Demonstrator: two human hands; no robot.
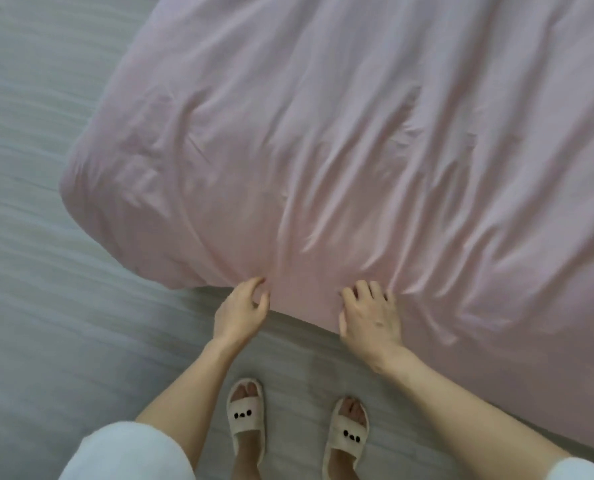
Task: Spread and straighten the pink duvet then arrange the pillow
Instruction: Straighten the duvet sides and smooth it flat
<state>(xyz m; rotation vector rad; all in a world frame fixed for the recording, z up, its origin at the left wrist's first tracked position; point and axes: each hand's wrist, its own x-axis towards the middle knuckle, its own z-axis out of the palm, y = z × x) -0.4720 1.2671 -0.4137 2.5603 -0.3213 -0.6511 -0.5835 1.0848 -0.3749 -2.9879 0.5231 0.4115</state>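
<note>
You are standing at the edge of the bed, looking down at the pink duvet (375, 150), which covers most of the view and hangs over the near edge toward your feet. Its near left corner (81, 188) is rounded and sits above the grey floor (46, 271). The fabric is not yet flat: long creases fan up and outward from the spot between your hands, and there is a rumpled patch near the left corner. Your left hand (242, 311) is at the duvet's near edge with its thumb and fingers curled in, pinching a fold of the cloth. Your right hand (370, 315) is just beside it to the right, on the same edge, its fingers bent over and dug into the fabric, gripping it, with the thumb down along the hanging side. The two hands are near each other but apart, with a smooth strip of pink cloth between them. Below, your feet are in cream slippers (245, 414) with small dark dots on the straps, standing on the floor close to the bed. White sleeves (122, 452) show at the bottom corners. The picture is somewhat blurred.
</note>
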